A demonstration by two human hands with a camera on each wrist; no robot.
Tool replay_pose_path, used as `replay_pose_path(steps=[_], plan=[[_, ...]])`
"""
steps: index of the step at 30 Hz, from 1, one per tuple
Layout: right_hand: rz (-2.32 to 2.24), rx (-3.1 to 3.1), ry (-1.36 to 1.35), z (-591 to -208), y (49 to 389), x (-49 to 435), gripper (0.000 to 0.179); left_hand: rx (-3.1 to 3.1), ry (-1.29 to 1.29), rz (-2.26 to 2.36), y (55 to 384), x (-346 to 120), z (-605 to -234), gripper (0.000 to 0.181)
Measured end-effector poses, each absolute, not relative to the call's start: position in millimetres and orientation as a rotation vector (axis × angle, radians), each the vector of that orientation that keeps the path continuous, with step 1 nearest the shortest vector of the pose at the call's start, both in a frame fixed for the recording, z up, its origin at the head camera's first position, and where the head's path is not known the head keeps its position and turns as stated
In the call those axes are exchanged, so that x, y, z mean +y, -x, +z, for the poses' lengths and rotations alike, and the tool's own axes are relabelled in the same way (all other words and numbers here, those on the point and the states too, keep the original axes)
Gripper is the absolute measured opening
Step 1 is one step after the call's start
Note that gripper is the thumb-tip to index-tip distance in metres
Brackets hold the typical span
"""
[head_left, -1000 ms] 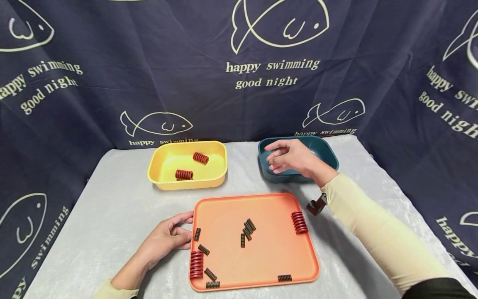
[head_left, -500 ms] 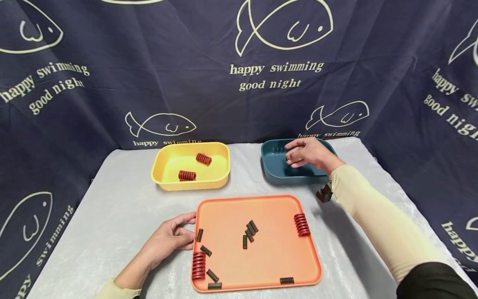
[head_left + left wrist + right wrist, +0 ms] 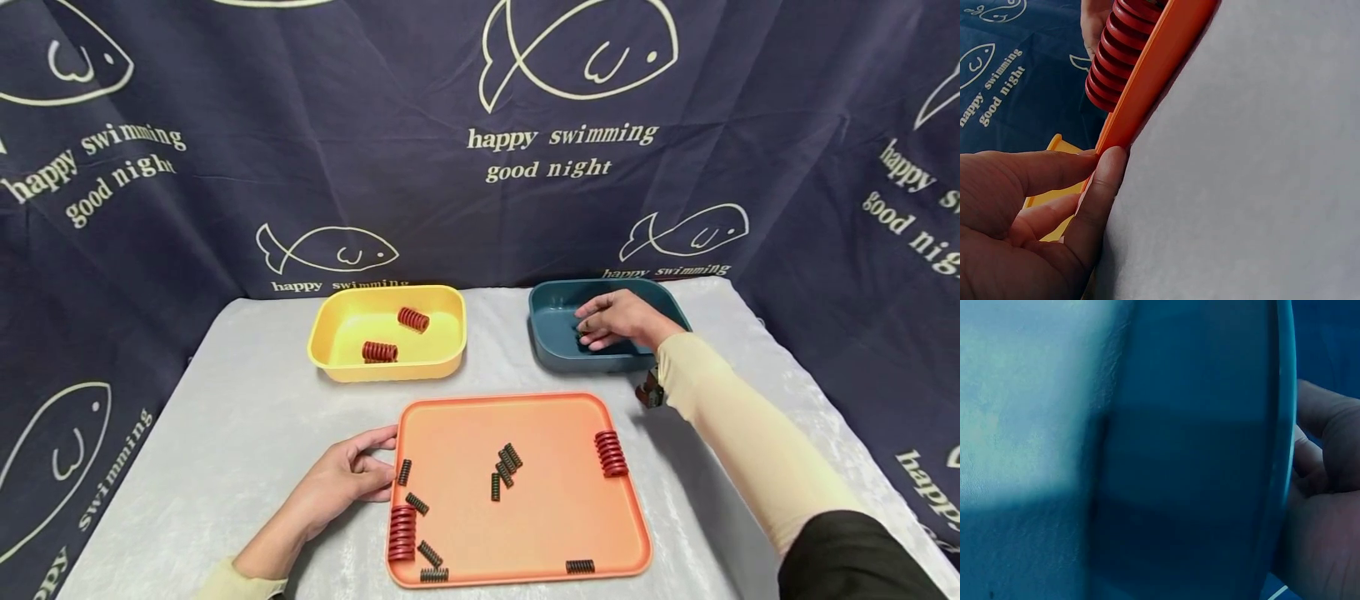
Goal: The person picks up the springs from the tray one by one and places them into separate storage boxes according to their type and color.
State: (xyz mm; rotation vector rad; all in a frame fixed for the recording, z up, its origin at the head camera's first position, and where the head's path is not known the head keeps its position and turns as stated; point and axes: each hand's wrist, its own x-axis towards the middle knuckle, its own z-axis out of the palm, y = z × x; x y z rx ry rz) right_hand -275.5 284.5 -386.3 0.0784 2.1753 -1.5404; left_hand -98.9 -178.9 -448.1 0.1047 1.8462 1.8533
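Observation:
My left hand [image 3: 337,483] pinches the left rim of an orange tray [image 3: 555,517]; in the left wrist view the thumb and forefinger [image 3: 1060,172] meet at that edge. Several small dark springs [image 3: 496,487] lie scattered on the tray, some bunched near its middle. A thick red spring [image 3: 402,533] rests by its left rim and another red spring [image 3: 611,454] by its right. Down inside the dark blue bin [image 3: 553,329] is my right hand [image 3: 618,319], with a small dark spring [image 3: 581,336] at its fingertips, mostly covered. The bin wall hides those fingertips in the right wrist view.
A yellow bin [image 3: 326,333] stands behind the tray to the left, with two red springs [image 3: 380,352] lying in it. A pale cloth [image 3: 217,433] covers the table. Dark blue printed curtains [image 3: 420,167] hang behind and at both sides.
My right hand has moved from over the blue bin's left part further right, then lower into the bin. The left hand stays at the tray rim. The whole head view has shifted slightly.

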Motion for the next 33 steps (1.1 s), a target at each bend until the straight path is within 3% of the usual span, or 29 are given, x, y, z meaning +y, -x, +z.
replay_pose_path(steps=[22, 33], plan=[[-1.575, 2.179, -0.011, -374.3, 269.9, 297.8, 0.045, 1.85, -0.119, 1.854, 99.4, -178.0, -449.7, 0.067], [-1.592, 2.186, 0.099, -356.9, 252.3, 278.3, 0.054, 1.849, -0.106, 1.858, 99.6, -179.1, -450.3, 0.067]])
